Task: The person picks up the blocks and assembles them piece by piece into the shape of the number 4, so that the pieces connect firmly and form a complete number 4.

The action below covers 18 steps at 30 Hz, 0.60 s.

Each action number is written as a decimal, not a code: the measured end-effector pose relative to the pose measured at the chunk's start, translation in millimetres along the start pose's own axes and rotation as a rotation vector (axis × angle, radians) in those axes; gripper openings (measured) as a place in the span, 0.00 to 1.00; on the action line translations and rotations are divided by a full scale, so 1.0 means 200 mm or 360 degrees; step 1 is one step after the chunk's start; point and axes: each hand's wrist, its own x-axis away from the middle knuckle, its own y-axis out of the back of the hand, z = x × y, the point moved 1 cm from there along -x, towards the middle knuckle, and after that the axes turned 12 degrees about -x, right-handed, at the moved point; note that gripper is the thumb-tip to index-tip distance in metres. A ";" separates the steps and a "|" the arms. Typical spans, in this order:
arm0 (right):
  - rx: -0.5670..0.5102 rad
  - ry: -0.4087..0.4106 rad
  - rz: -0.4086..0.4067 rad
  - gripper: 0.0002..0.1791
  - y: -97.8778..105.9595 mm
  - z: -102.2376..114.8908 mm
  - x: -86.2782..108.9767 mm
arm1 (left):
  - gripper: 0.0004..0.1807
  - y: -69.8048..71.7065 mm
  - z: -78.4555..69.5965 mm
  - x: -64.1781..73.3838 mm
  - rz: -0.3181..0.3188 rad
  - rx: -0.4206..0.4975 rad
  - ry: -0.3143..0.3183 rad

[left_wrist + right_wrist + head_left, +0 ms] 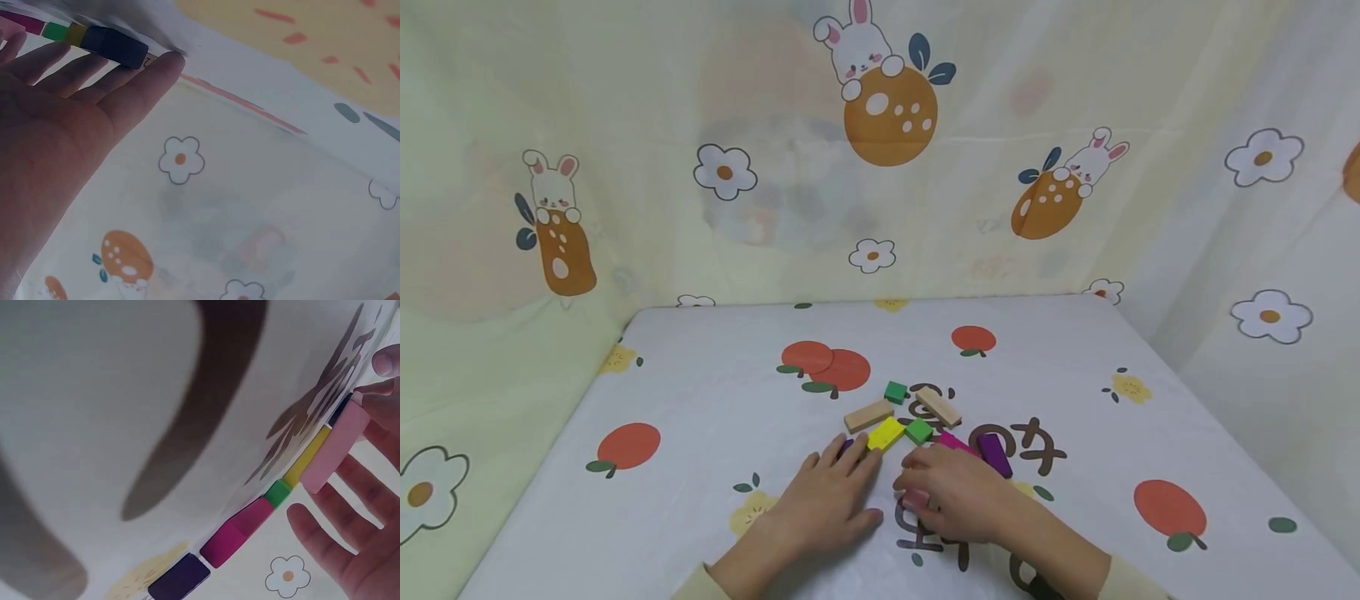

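Observation:
My left hand (827,504) lies palm down with its fingers straight. Its fingertips touch a purple block (846,448), largely covered, beside a yellow block (886,434). In the left wrist view the purple block (115,47) shows as a dark piece by the fingertips. With curled fingers, my right hand (958,492) pinches a light pink block (335,447), almost hidden by the hand in the head view. Past the right knuckles lie a green block (918,431), a magenta block (957,443) and another purple block (995,456).
Behind the coloured row lie two plain wooden blocks, a left one (868,416) and a right one (938,407). A small green block (896,392) sits between their far ends. The table (700,400) has a printed white cloth, and a patterned curtain (775,233) hangs around it.

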 end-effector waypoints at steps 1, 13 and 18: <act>-0.0009 0.0013 0.0006 0.15 0.00 0.00 0.01 | 0.44 0.00 0.00 0.00 -0.0001 -0.0002 -0.0001; -0.0165 0.0033 0.0081 0.18 -0.01 0.03 0.10 | 0.44 0.00 0.00 0.01 0.0006 0.0010 -0.0004; -0.0276 0.0079 0.0126 0.19 -0.03 0.04 0.12 | 0.44 0.00 0.00 0.01 0.0010 0.0010 -0.0003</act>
